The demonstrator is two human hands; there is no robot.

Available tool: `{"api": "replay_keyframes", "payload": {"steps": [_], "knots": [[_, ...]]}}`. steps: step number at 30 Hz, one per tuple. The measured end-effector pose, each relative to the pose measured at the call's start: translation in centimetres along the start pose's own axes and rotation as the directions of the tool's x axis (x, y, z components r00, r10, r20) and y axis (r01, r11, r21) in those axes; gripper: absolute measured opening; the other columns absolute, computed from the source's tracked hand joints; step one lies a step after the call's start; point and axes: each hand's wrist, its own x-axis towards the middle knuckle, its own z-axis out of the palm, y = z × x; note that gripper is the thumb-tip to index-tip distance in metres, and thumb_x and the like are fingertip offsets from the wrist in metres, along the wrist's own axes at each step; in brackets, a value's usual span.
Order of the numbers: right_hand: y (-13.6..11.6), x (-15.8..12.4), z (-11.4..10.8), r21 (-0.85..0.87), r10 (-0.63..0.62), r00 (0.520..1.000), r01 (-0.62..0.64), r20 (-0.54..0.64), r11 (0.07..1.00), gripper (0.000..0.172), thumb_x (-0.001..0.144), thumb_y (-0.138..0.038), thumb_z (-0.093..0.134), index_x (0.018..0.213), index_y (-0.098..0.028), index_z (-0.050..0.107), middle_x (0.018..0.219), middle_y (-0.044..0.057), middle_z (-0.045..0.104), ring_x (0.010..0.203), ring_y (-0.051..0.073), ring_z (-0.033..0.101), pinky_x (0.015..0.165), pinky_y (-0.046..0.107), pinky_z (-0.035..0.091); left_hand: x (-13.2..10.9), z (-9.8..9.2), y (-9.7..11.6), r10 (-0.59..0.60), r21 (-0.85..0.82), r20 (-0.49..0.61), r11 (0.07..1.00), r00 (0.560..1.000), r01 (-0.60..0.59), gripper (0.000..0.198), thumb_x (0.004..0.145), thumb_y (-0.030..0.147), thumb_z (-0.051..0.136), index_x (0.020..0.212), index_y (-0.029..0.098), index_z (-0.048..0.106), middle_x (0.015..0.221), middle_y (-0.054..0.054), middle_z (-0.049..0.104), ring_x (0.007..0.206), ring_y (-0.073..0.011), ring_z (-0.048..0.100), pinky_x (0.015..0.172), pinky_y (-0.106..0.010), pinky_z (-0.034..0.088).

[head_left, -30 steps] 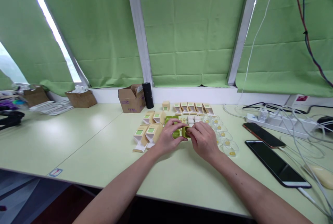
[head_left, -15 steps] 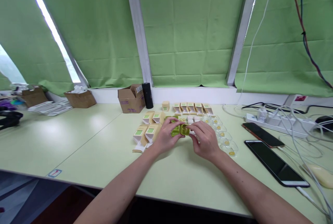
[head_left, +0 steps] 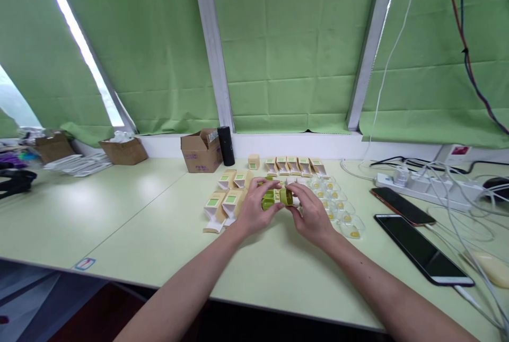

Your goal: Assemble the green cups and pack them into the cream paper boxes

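A small olive-green plastic cup-shaped piece (head_left: 287,197) is held above the table between my two hands. My left hand (head_left: 253,208) grips its left side with thumb and fingers. The fingertips and thumb of my right hand (head_left: 312,213) close around its right end. More green plastic parts (head_left: 268,200) show beside my left fingers, partly hidden by them. Left of my hands stand several opened cartons with green labels (head_left: 212,203). Several clear plastic shells with yellow centres (head_left: 352,229) lie to the right. Behind my hands are small white pieces (head_left: 296,179), partly covered.
A row of small open cartons (head_left: 292,165) and one closed box (head_left: 253,161) stand at the back. Behind the left cartons are a cardboard box (head_left: 201,156) and a black cylinder (head_left: 226,146). Two phones (head_left: 421,249) and a cabled power strip (head_left: 427,188) lie at right.
The olive-green piece has turned, so its opening no longer faces me and its side shows. My right fingers have shifted from its upper rim to around its right end.
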Motion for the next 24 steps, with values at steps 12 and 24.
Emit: {"api": "replay_keyframes", "payload": {"steps": [12, 24], "knots": [[-0.36, -0.07, 0.37, 0.100, 0.066, 0.996, -0.060, -0.053, 0.993, 0.044, 0.094, -0.014, 0.059, 0.137, -0.025, 0.056, 0.130, 0.013, 0.069, 0.125, 0.031, 0.067, 0.102, 0.052, 0.062, -0.08, 0.77, -0.41, -0.262, -0.193, 0.070, 0.943, 0.963, 0.271, 0.014, 0.096, 0.031, 0.065, 0.093, 0.019, 0.071, 0.098, -0.007, 0.058, 0.092, -0.0205, 0.063, 0.082, -0.036, 0.058], [-0.55, 0.07, 0.41, 0.118, 0.095, 0.994, -0.089, -0.046, 0.989, 0.040, 0.095, -0.017, 0.062, 0.134, -0.025, 0.056, 0.124, 0.012, 0.071, 0.115, 0.030, 0.071, 0.097, 0.051, 0.063, 0.12, 0.70, -0.01, -0.275, -0.220, 0.082, 0.932, 0.958, 0.287, 0.019, 0.096, 0.033, 0.065, 0.085, 0.018, 0.068, 0.090, -0.006, 0.059, 0.088, -0.0200, 0.062, 0.076, -0.033, 0.056]]}}
